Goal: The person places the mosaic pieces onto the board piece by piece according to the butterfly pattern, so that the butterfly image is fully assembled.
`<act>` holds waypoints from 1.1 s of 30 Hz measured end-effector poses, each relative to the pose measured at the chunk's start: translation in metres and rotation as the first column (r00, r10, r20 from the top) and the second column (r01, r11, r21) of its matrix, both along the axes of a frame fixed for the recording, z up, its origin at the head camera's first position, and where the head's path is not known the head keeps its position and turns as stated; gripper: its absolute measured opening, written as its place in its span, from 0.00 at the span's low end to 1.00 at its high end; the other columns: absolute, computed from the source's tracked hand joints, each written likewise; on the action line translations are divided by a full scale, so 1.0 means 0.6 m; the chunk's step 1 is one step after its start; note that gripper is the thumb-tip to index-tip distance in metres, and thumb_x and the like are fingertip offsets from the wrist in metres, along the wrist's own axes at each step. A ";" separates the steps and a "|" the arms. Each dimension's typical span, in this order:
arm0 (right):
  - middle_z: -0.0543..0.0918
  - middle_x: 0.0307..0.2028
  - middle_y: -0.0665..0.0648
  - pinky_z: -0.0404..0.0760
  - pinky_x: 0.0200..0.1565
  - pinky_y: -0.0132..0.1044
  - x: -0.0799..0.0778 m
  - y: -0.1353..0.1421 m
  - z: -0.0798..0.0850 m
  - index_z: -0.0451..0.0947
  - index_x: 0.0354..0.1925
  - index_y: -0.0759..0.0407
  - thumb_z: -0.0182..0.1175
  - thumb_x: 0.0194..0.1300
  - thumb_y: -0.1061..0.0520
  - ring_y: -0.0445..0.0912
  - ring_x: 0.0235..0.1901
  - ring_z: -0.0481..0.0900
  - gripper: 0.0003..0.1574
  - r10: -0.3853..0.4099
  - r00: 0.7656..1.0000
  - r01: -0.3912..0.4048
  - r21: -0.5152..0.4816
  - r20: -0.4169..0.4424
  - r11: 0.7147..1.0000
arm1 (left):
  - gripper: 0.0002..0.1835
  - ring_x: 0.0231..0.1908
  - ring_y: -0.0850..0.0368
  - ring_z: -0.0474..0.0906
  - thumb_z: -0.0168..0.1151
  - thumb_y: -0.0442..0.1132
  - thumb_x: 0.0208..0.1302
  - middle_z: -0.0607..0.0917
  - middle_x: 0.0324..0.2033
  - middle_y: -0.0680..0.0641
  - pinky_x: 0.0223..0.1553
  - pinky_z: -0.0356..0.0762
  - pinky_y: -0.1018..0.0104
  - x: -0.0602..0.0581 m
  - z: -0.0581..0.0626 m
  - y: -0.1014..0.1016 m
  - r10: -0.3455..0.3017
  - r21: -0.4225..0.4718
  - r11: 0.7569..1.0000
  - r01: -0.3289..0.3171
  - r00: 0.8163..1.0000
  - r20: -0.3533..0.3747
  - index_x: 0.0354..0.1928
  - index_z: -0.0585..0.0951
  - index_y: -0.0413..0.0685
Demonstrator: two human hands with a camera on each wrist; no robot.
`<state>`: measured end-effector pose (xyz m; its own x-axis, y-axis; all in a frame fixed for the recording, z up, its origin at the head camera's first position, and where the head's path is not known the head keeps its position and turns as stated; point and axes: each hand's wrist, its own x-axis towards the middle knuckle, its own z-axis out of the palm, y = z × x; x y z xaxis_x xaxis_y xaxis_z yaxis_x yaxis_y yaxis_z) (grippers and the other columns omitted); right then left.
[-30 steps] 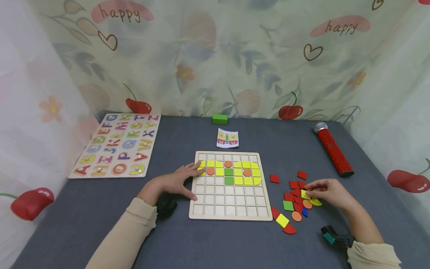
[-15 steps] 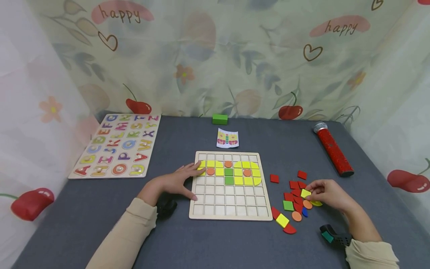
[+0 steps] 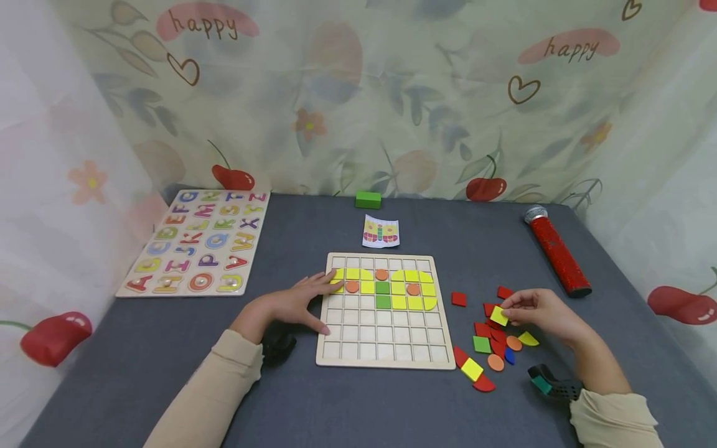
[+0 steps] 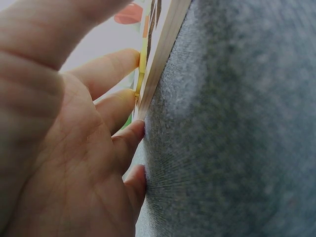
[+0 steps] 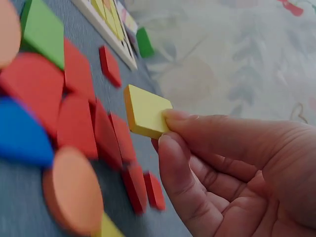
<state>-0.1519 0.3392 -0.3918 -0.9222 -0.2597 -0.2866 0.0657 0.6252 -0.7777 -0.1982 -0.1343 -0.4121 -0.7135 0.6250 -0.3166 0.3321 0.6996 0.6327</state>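
Note:
Between thumb and index finger, my right hand pinches a yellow square tile, held over a loose heap of red tiles. My left hand lies spread at the left side of a wooden grid board; in the left wrist view its fingertips touch the board's edge and a yellow tile there. Yellow tiles, orange discs and two green squares fill part of the board's upper rows. A small card with a butterfly pattern lies behind the board.
Right of the board lie a green square, orange discs, a blue piece and another yellow square. An alphabet board is at the left, a red microphone at the right. A green block stands at the back.
My right hand has lifted the yellow square from the heap and moved it slightly left and away from me. My left hand has stayed at the board's edge.

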 end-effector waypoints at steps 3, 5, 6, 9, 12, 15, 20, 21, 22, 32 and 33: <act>0.83 0.36 0.56 0.82 0.38 0.32 -0.014 -0.019 -0.004 0.75 0.47 0.72 0.60 0.63 0.53 0.42 0.31 0.81 0.23 0.013 1.000 -0.013 -0.013 0.006 1.000 | 0.52 0.73 0.47 0.32 0.72 0.55 0.47 0.40 0.74 0.52 0.70 0.33 0.43 -0.001 0.001 -0.001 -0.008 -0.008 1.000 0.008 1.000 -0.001 0.72 0.54 0.61; 0.83 0.34 0.55 0.82 0.37 0.33 -0.022 -0.031 -0.005 0.75 0.46 0.72 0.60 0.63 0.53 0.42 0.31 0.81 0.23 0.025 1.000 -0.025 -0.015 0.006 1.000 | 0.52 0.73 0.45 0.32 0.71 0.55 0.47 0.41 0.74 0.50 0.70 0.33 0.42 -0.001 0.001 -0.001 -0.022 -0.008 1.000 0.021 1.000 -0.011 0.72 0.53 0.60; 0.83 0.34 0.55 0.82 0.37 0.34 -0.026 -0.038 -0.005 0.76 0.46 0.71 0.60 0.63 0.53 0.43 0.30 0.80 0.23 0.030 1.000 -0.030 -0.016 0.006 0.999 | 0.52 0.73 0.45 0.32 0.71 0.55 0.47 0.41 0.74 0.51 0.70 0.33 0.43 -0.002 0.001 -0.002 -0.026 -0.013 1.000 0.026 1.000 -0.016 0.72 0.53 0.61; 0.83 0.31 0.54 0.81 0.35 0.34 -0.037 -0.058 -0.004 0.77 0.45 0.69 0.61 0.62 0.51 0.44 0.29 0.80 0.23 0.031 1.000 -0.031 0.005 0.003 0.999 | 0.52 0.73 0.45 0.32 0.71 0.55 0.48 0.41 0.74 0.50 0.71 0.33 0.43 -0.003 0.000 -0.002 -0.036 -0.019 0.999 0.036 0.999 -0.025 0.72 0.53 0.61; 0.84 0.31 0.53 0.80 0.33 0.34 -0.045 -0.077 -0.001 0.78 0.45 0.67 0.62 0.61 0.49 0.44 0.29 0.79 0.22 0.030 1.000 -0.030 0.013 -0.002 0.999 | 0.52 0.73 0.45 0.32 0.71 0.56 0.48 0.41 0.74 0.50 0.71 0.33 0.43 -0.003 0.000 -0.002 -0.035 -0.022 0.999 0.035 0.999 -0.025 0.72 0.53 0.62; 0.84 0.33 0.55 0.81 0.35 0.34 -0.053 -0.097 0.002 0.78 0.44 0.67 0.62 0.61 0.50 0.44 0.31 0.80 0.22 0.049 0.999 -0.049 -0.008 -0.014 0.999 | 0.52 0.73 0.45 0.32 0.71 0.56 0.48 0.41 0.74 0.51 0.71 0.33 0.44 -0.002 0.000 -0.002 -0.032 -0.022 0.999 0.031 0.999 -0.026 0.72 0.53 0.61; 0.84 0.34 0.57 0.82 0.38 0.35 -0.069 -0.132 0.000 0.79 0.43 0.68 0.63 0.60 0.52 0.44 0.31 0.80 0.20 0.079 0.997 -0.080 -0.064 -0.014 0.995 | 0.52 0.73 0.45 0.33 0.71 0.56 0.48 0.42 0.74 0.50 0.71 0.33 0.44 -0.002 -0.001 -0.003 -0.033 -0.015 0.999 0.033 0.999 -0.029 0.72 0.53 0.60; 0.84 0.33 0.57 0.82 0.38 0.35 -0.072 -0.139 -0.001 0.79 0.43 0.68 0.63 0.60 0.53 0.44 0.30 0.80 0.20 0.081 0.997 -0.082 -0.070 -0.013 0.994 | 0.52 0.73 0.44 0.33 0.71 0.56 0.48 0.42 0.74 0.50 0.71 0.33 0.43 -0.002 -0.001 -0.003 -0.036 -0.012 0.999 0.035 0.999 -0.028 0.72 0.53 0.59; 0.84 0.33 0.56 0.82 0.37 0.35 -0.076 -0.146 -0.003 0.79 0.43 0.68 0.63 0.60 0.53 0.44 0.30 0.80 0.19 0.083 0.996 -0.084 -0.072 -0.016 0.994 | 0.52 0.73 0.44 0.33 0.71 0.56 0.48 0.42 0.74 0.50 0.71 0.33 0.43 -0.002 -0.001 -0.003 -0.038 -0.009 0.999 0.038 0.999 -0.027 0.72 0.53 0.59; 0.84 0.29 0.53 0.82 0.37 0.35 -0.108 -0.240 -0.018 0.80 0.40 0.68 0.63 0.60 0.56 0.44 0.29 0.80 0.16 0.170 0.985 -0.172 -0.182 -0.023 0.968 | 0.51 0.73 0.43 0.33 0.71 0.55 0.49 0.41 0.74 0.49 0.70 0.32 0.42 -0.003 -0.001 -0.004 -0.052 0.000 0.999 0.052 0.998 -0.030 0.72 0.53 0.57; 0.84 0.29 0.53 0.82 0.36 0.35 -0.111 -0.248 -0.019 0.80 0.40 0.68 0.63 0.60 0.56 0.43 0.29 0.80 0.15 0.178 0.984 -0.178 -0.199 -0.018 0.964 | 0.51 0.73 0.43 0.33 0.71 0.55 0.49 0.41 0.74 0.48 0.70 0.32 0.42 -0.003 -0.002 -0.004 -0.053 0.003 0.999 0.053 0.998 -0.030 0.72 0.53 0.57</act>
